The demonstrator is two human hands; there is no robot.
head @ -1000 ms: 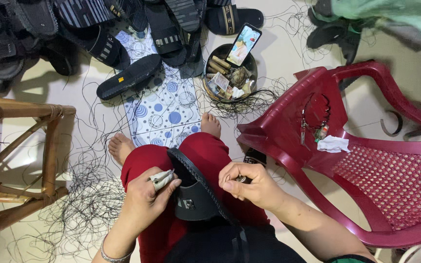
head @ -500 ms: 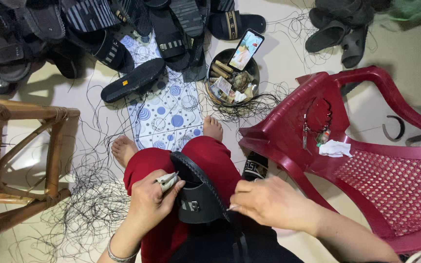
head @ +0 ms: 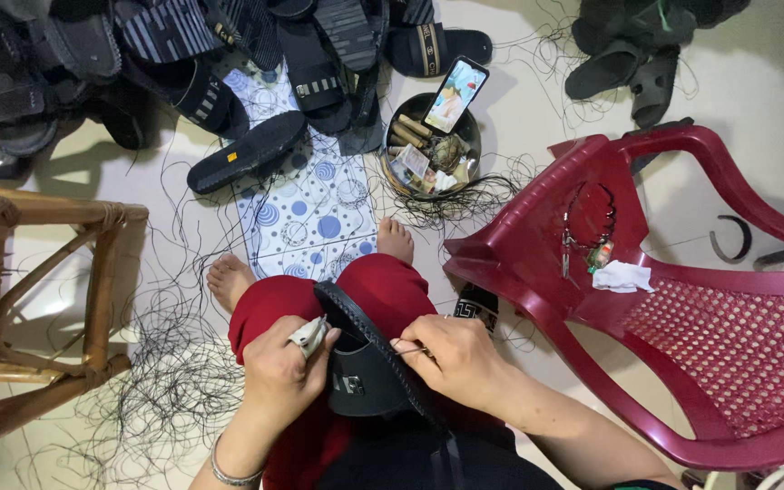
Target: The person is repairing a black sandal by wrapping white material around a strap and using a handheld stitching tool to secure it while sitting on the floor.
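From the head camera we look straight down at a black rubber slide sandal with a wide moulded strap (head: 360, 377), resting on our lap across the red trousers (head: 369, 286). Our left hand (head: 279, 381) is clenched on its left edge, with a small pale wrapped piece (head: 308, 336) pinched between the fingers. Our right hand (head: 451, 358) pinches the right rim of the strap, fingertips closed — on a needle or thread, it seems, though it is too fine to tell.

We judge the sandal light, bendy and a little grippy; it should hold best by the sole edge and the strap rim, just where the hands sit.

Around it: loose black threads (head: 165, 399) strewn over the pale floor (head: 519, 100), a heap of dark sandals (head: 138, 63) at the top, a blue-dotted white mat (head: 310, 213) under the feet, a round metal bowl of odds and ends (head: 433, 159) with a phone (head: 455, 95) leaning in it. A dark red plastic chair (head: 682, 308) crowds the right elbow (the nearest obstacle), and a wicker stool (head: 20, 308) stands at the left — well apart.
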